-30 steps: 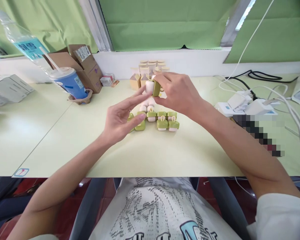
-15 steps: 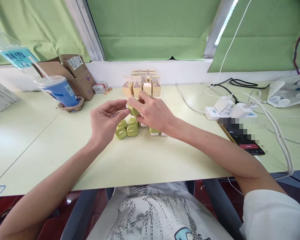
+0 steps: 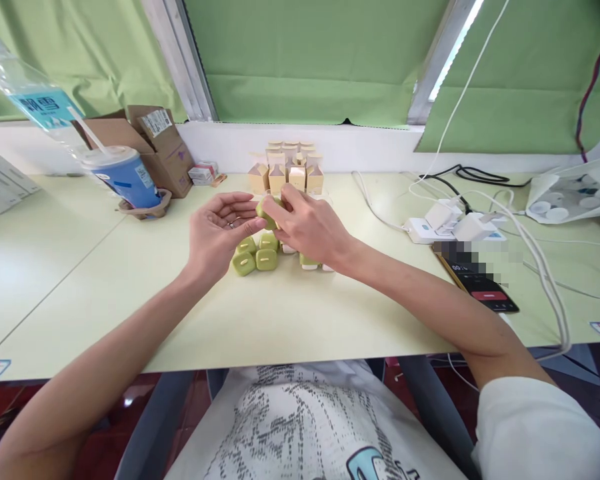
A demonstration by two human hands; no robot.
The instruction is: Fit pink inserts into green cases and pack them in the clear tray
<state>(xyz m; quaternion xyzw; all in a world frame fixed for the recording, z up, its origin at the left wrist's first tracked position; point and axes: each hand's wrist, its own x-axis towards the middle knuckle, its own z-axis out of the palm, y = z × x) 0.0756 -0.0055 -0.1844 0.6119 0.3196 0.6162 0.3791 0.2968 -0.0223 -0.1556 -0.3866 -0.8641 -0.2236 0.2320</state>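
Note:
My right hand (image 3: pixel 311 223) has its thumb and fingers closed on a small rounded green case (image 3: pixel 267 212). My left hand (image 3: pixel 221 227) meets the case from the other side, thumb tip at its lower edge and fingertips by its left side, the other fingers loosely curved. Right below, several similar green cases (image 3: pixel 244 263), each with a pale bar mark on top, sit grouped on the table. More green-and-white pieces (image 3: pixel 309 263) lie partly hidden under my right hand. Behind both hands stand several small cream cartons (image 3: pixel 278 180) with raised flaps.
At left are a blue cup (image 3: pixel 127 180) in a cardboard holder, a plastic bottle (image 3: pixel 45 107), a brown carton (image 3: pixel 167 157) and white boxes (image 3: pixel 3 187). At right, a power strip (image 3: pixel 427 230) with chargers, loose cables, a phone (image 3: pixel 480 280) and a white bag (image 3: pixel 575 190) lie on the table.
The whole view has shifted slightly. My left fingers look a little looser around the green case, whose visible side has turned. My right hand keeps its grip.

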